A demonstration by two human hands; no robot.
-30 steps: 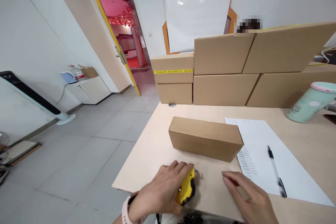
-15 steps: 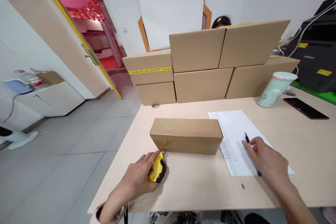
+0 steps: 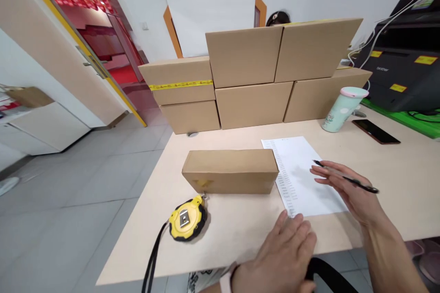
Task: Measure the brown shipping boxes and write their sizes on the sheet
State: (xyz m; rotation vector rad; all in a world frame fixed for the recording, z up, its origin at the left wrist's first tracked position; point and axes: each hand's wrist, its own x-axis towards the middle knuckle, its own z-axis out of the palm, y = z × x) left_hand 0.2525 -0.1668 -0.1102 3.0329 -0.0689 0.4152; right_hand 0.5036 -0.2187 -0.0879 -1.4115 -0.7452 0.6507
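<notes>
From where I stand, the right hand [image 3: 357, 199] has its grip clamped loosely on a slim pen [image 3: 360, 183], a clear plastic barrel with black ends, slanted above the paper [image 3: 304, 178]. That sheet is thin, white and smooth, with small printed lines down its left side, and it lies flat on the pale surface [image 3: 233, 233]. The left hand [image 3: 287, 247] holds nothing; its grip is apart, fingers stretched out at the sheet's near edge, though I cannot tell whether they press on it.

Left of the paper sits a long, plain cardboard box [image 3: 237, 183], square-edged and matte, its right end meeting the sheet's edge. Just in front of its left end lies a rounded yellow tape measure [image 3: 185, 219], black along its rim, with a shiny metal clip and a dark fabric strap [image 3: 154, 256] trailing off the surface. Farther back, a mint-green cup [image 3: 343, 110] with a pink rim stands before stacked brown boxes [image 3: 254, 105].
</notes>
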